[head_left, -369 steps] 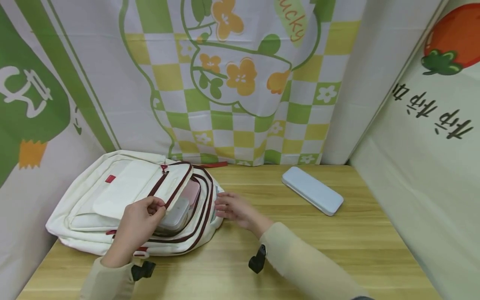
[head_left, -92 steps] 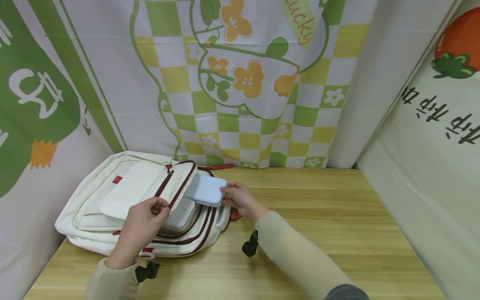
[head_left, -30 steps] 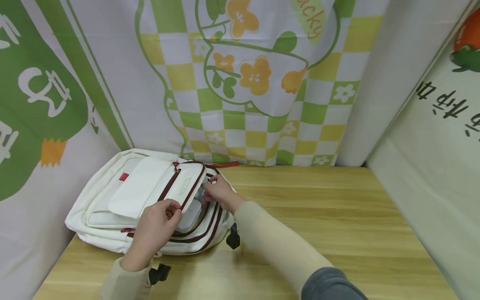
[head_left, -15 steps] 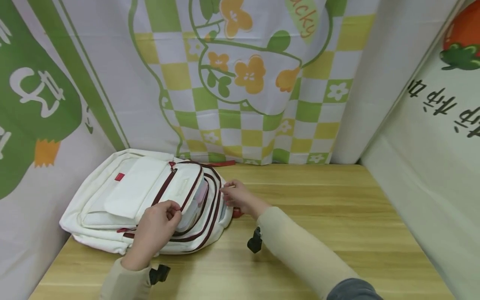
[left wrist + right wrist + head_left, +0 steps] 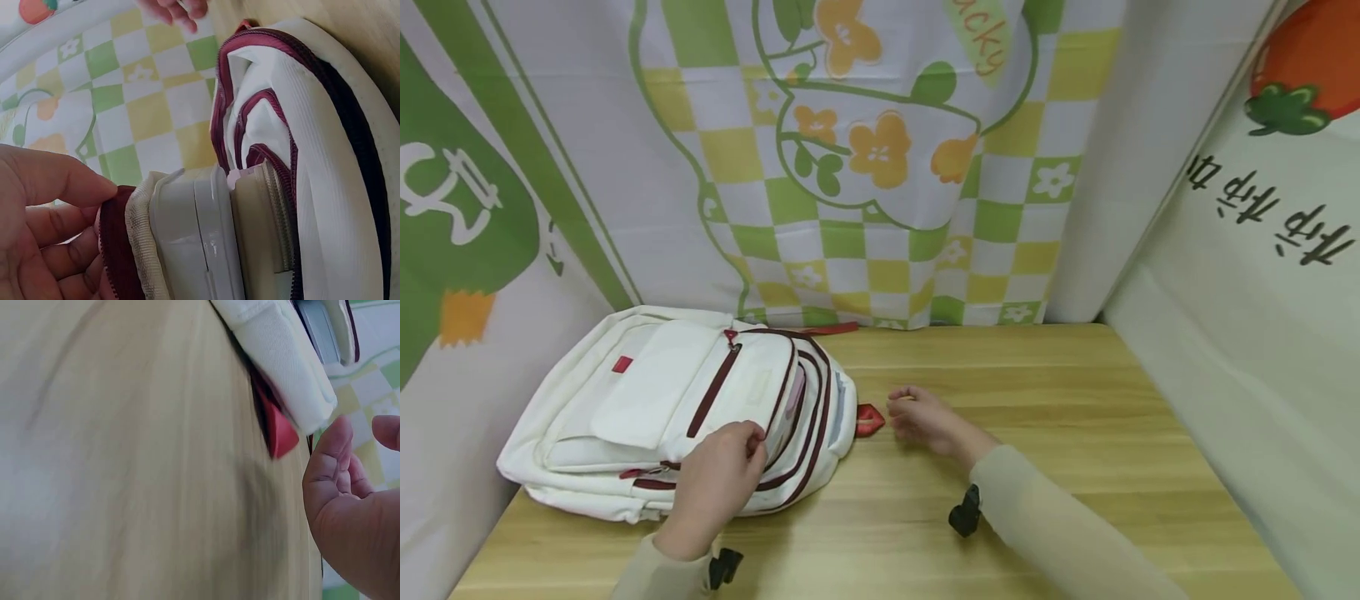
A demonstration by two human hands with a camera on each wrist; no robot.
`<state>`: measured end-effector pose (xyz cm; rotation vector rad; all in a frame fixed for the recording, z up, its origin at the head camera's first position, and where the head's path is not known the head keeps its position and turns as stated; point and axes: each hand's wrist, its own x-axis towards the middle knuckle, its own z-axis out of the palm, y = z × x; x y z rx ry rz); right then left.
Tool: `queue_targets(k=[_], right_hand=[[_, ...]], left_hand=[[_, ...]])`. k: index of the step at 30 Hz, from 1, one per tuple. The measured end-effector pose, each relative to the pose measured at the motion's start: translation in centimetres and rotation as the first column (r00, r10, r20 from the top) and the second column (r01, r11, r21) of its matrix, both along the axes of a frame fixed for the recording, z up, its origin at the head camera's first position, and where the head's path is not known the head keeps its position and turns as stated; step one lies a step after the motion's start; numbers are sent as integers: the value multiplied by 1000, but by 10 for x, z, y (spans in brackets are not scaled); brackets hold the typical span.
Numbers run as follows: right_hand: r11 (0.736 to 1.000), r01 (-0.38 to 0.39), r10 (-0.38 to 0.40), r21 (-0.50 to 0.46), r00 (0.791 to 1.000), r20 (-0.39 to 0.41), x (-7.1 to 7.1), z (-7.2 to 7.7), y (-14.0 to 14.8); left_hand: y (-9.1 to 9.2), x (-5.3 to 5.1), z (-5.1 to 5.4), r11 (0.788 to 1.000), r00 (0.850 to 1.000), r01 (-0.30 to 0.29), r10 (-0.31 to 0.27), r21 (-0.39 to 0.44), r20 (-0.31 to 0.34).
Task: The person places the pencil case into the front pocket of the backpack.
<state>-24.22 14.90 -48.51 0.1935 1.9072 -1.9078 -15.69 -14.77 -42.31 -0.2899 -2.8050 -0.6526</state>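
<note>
A white backpack [image 5: 655,392] with maroon zips lies on the table at left. My left hand [image 5: 718,479] pinches the zip edge [image 5: 115,244] of its front pocket between thumb and fingers. Inside the gaping pocket, the left wrist view shows a pale grey hard box [image 5: 178,231] and a beige-looking piece [image 5: 256,219] beside it. A sliver of a pink item [image 5: 795,393] shows at the opening in the head view; the rest is hidden. Apart from the bag, my right hand [image 5: 928,425] hovers over the table, fingers loosely bent and holding nothing.
A red loop [image 5: 868,420] sticks out from the bag's right end, near my right hand. The wooden table [image 5: 1037,433] runs to a checked curtain [image 5: 880,275] behind it. Fabric walls stand at left and right.
The pale blue case went from the table at right into the bag's pocket, carried by my right hand. That hand has since drawn back to the right. The pocket flap now sits lower.
</note>
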Motion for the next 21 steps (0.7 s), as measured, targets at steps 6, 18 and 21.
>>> queue_targets(k=[6, 18, 21], right_hand=[[1000, -3, 3, 8, 1000, 6, 8, -5, 15], [929, -188, 284, 320, 915, -287, 32, 2, 41], [842, -173, 421, 511, 804, -420, 40, 9, 45]], left_hand=[[-3, 1, -3, 996, 997, 9, -16, -85, -80], [-8, 5, 2, 993, 969, 30, -57, -116, -242], [2, 7, 1, 993, 926, 107, -119, -54, -357]])
